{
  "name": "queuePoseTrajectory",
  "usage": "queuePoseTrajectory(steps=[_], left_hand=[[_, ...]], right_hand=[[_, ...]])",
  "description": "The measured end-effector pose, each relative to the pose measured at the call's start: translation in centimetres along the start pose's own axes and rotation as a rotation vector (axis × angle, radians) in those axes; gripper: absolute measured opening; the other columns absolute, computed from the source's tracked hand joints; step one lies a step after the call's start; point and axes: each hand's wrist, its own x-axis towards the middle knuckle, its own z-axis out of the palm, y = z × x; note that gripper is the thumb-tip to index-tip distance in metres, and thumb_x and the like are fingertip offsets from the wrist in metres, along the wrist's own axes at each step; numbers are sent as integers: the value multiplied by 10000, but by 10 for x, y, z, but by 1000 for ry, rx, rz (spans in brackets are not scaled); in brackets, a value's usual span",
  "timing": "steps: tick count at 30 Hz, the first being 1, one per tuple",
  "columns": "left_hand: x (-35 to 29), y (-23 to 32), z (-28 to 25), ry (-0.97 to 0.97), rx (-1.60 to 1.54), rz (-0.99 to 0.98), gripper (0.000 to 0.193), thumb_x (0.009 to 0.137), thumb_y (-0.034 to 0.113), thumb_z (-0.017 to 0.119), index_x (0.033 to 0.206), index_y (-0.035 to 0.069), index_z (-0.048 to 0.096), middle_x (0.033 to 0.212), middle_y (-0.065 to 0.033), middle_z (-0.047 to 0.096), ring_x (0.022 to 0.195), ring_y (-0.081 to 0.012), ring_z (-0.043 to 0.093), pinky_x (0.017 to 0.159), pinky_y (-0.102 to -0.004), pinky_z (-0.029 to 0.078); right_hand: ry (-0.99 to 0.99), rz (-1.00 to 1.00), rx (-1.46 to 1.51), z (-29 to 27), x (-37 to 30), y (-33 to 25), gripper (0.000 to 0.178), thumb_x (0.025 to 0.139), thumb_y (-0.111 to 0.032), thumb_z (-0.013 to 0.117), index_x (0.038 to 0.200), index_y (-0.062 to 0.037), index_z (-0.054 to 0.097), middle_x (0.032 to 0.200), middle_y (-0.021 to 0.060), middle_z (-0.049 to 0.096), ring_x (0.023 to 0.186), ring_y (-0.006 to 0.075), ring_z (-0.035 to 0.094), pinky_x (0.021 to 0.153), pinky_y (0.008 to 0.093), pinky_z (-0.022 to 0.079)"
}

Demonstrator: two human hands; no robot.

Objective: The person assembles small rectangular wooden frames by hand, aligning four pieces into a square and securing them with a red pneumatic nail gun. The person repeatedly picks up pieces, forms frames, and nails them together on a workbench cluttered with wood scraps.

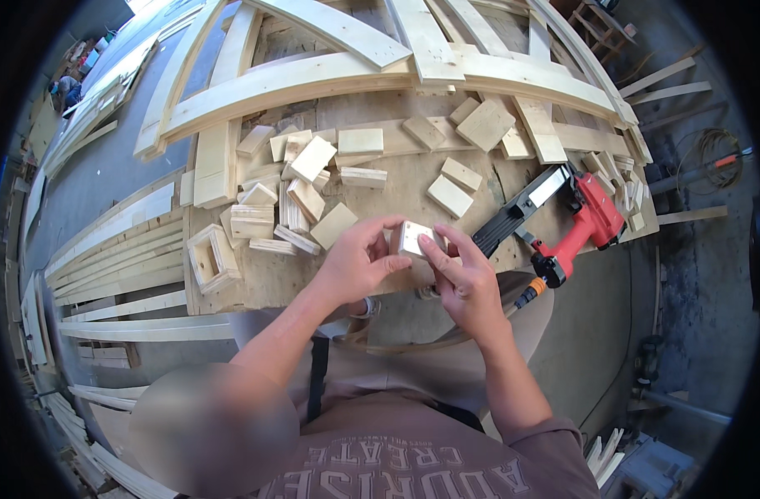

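Head view: left hand [359, 258] and right hand [467, 283] grip a wooden block [412, 239], fingers [443, 261] closed on it. A red nail gun [586, 220] lies nearby.

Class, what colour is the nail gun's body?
The nail gun's body is red, showing best in the head view.

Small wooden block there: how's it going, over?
Left hand, right hand both holding small wooden block. Red nail gun close on right. Loose wood blocks beyond.
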Motion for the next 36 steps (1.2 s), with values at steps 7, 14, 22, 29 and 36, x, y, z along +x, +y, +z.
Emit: queuePoseTrajectory(steps=[7,14,22,29,36], left_hand=[[2,6,-6,-50,46,3,586,904,217,949,1402,46,693,844,26,618,748,-69,541,679,-259,462],[4,17,-5,-68,112,17,579,868,93,941,1398,43,714,877,10,622,762,-83,549,708,-271,488],[0,15,0,-65,106,-36,572,862,-6,908,1394,44,704,912,17,647,778,-80,568,732,-261,500],[2,14,-3,-88,44,-62,526,865,9,914,1354,27,724,934,14,670,808,-81,592,751,-264,520],[2,18,-3,-75,74,-46,522,862,0,908,1346,20,714,996,-7,689,828,-89,603,778,-266,536]], right_hand=[[-7,13,147,-2,1,1,616,851,80,829,1415,-161,775,1336,168,714,876,270,729,782,392,625],[-52,59,145,-13,7,-5,582,859,107,801,1392,-125,781,1287,160,710,845,253,719,767,394,609],[-92,52,113,-19,6,-5,668,821,138,776,1411,-174,785,1293,153,703,883,281,698,795,401,605],[-135,38,96,-23,9,-7,661,828,130,779,1415,-175,783,1303,151,695,901,300,698,811,414,605],[-149,43,49,-23,10,-9,681,825,123,782,1429,-191,775,1313,155,692,928,306,709,831,413,611]])
